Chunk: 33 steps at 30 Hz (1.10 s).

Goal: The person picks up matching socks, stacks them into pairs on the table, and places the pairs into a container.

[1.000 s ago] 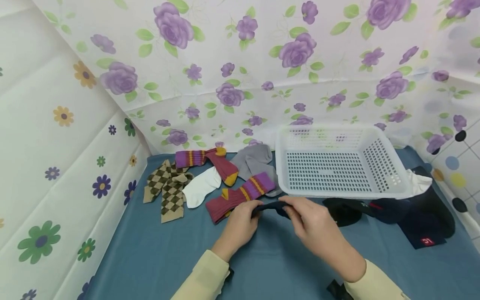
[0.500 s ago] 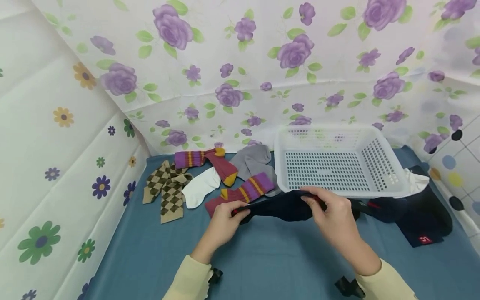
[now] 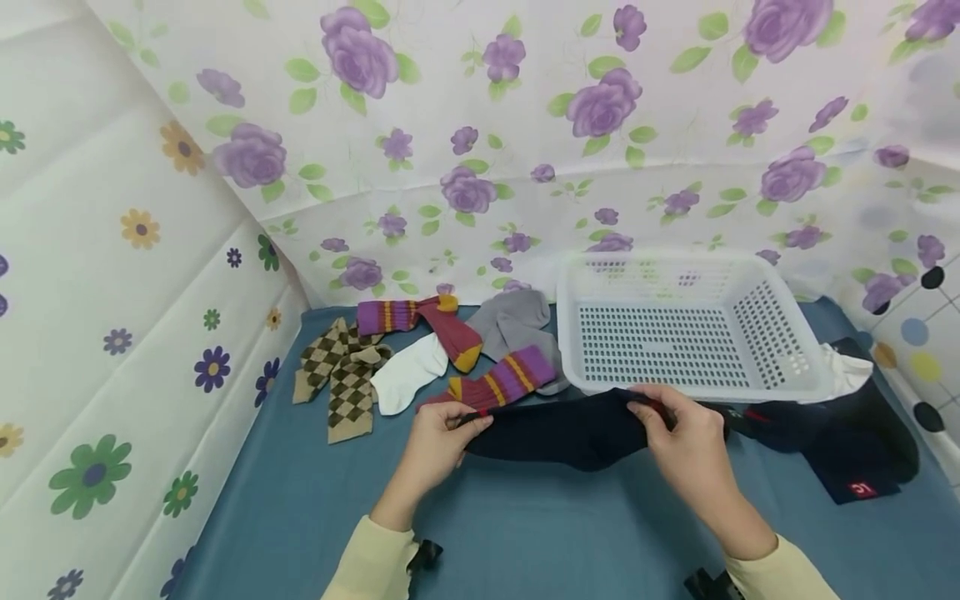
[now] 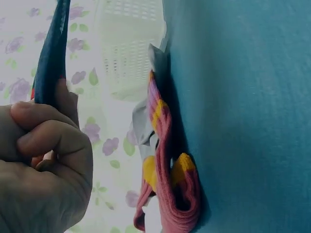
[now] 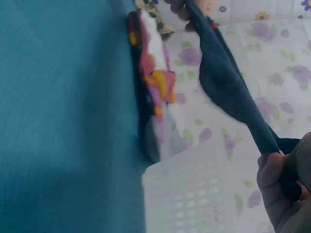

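Note:
A dark navy sock (image 3: 558, 429) with a touch of red at its ends is stretched between both hands above the blue cloth. My left hand (image 3: 431, 446) pinches its left end between thumb and fingers; in the left wrist view the left hand (image 4: 48, 155) has its fingers curled below the sock (image 4: 51, 63). My right hand (image 3: 690, 442) pinches the other end, near the basket's front edge. In the right wrist view the sock (image 5: 223, 82) runs from the right hand (image 5: 286, 184) up to the left fingers. Just behind the left hand lies a maroon, purple and yellow striped sock (image 3: 510, 379).
At the back right stands a white perforated basket (image 3: 660, 392). Left of it lie a grey sock pair (image 3: 510, 321), a white sock (image 3: 408, 375), another striped sock (image 3: 453, 333) and brown argyle socks (image 3: 351, 396). Dark socks (image 3: 862, 442) and a white one (image 3: 847, 371) lie at right.
The hands have moved apart, drawing the navy sock from a bunched strip into a long flat span. It now hangs slightly lower and shows more of its side.

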Motion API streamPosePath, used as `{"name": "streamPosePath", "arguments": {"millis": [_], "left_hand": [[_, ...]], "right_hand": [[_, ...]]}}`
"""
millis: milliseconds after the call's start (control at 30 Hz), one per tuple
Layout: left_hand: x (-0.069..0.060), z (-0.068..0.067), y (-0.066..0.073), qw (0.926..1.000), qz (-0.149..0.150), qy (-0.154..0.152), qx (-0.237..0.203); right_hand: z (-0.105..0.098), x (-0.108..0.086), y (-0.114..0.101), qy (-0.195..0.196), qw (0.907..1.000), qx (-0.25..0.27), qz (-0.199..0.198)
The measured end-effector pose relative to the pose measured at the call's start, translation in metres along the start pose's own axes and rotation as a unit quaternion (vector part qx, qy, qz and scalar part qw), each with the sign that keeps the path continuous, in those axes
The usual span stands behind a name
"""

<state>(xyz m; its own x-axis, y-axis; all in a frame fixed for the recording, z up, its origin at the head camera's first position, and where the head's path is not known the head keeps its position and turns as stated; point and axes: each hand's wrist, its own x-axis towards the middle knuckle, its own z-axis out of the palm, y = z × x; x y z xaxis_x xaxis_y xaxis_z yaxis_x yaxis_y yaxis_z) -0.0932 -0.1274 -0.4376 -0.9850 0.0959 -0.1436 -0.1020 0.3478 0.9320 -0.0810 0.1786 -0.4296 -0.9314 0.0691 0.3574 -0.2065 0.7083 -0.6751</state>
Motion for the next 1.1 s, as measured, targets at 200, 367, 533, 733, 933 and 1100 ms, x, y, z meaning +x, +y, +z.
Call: {"name": "streamPosePath", "arguments": {"millis": [200, 367, 533, 733, 933, 1100], "left_hand": [[0.005, 0.001, -0.025, 0.9998, -0.009, -0.015, -0.006], [0.005, -0.002, -0.032, 0.9992, -0.013, -0.033, 0.016], [0.004, -0.004, -0.037, 0.9988, -0.029, -0.037, -0.011], [0.006, -0.004, -0.041, 0.9939, -0.063, -0.001, -0.091], [0.007, -0.001, -0.051, 0.9969, -0.076, 0.005, -0.017], [0.006, 0.004, -0.062, 0.9889, -0.083, 0.018, 0.122]], "right_hand": [[0.011, -0.006, 0.012, -0.034, 0.9984, -0.019, 0.04], [0.019, -0.012, 0.017, -0.079, 0.994, -0.033, 0.068], [0.021, -0.016, 0.02, -0.139, 0.9829, -0.033, 0.116], [0.022, -0.015, 0.024, -0.197, 0.9657, 0.013, 0.168], [0.033, -0.013, 0.034, -0.238, 0.9527, 0.018, 0.189], [0.043, -0.017, 0.041, -0.261, 0.9442, 0.013, 0.201]]}}
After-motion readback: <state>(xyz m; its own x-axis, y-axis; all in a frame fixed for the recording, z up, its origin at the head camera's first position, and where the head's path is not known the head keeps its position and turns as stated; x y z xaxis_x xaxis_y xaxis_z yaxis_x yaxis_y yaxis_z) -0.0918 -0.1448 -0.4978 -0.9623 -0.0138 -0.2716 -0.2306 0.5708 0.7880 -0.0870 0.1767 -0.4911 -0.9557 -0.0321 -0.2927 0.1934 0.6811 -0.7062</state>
